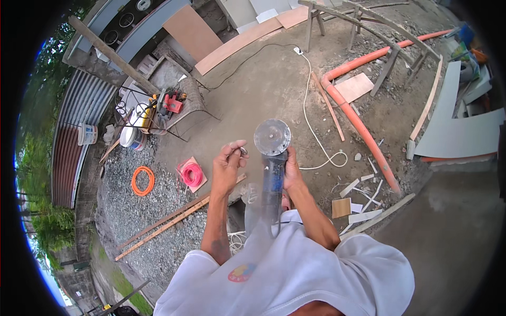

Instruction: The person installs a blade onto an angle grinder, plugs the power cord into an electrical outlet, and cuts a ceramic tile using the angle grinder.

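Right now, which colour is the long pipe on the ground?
Orange pipe, clearest in the head view.

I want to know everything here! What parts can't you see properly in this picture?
Head view:
- Small shiny metal piece pinched by the left hand: too small to tell its kind.
- Blue-bodied angle grinder with round grey disc: the right hand covers its far side.
- White cable: its grinder end is hidden behind hand and tool.
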A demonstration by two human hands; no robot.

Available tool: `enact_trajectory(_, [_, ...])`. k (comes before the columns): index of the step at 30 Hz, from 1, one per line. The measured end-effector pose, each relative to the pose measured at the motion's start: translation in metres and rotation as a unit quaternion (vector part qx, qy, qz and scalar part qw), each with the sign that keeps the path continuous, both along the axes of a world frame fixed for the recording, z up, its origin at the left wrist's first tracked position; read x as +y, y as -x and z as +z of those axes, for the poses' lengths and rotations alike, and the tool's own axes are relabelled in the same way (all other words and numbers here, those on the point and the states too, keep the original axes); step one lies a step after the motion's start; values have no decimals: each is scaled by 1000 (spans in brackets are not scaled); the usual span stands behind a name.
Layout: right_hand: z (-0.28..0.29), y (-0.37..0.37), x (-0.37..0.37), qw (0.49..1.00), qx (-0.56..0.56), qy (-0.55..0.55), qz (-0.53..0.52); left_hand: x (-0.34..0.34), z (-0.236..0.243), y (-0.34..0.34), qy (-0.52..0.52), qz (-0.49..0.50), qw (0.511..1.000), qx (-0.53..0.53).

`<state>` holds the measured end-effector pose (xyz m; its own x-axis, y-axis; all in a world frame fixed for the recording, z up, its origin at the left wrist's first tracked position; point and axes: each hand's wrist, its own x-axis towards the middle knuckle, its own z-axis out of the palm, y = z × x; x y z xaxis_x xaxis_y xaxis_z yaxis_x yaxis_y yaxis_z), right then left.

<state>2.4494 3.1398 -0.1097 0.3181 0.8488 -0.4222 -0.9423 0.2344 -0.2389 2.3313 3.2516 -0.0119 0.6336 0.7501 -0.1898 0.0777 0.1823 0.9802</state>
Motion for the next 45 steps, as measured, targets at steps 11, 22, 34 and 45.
enact_trajectory(11, [-6,-100,82,997,-24,10,-77,91,35,-158,-435,-258,856,108])
enact_trajectory(22, [-33,-181,252,999,3,-26,-41,271,21,-260,-486,-337,797,118])
enact_trajectory(34, [-28,-223,383,998,0,-38,-44,386,23,-309,-451,-260,791,322])
enact_trajectory(45, [-34,-289,466,1000,1,9,-14,475,7,-363,-468,-285,817,177])
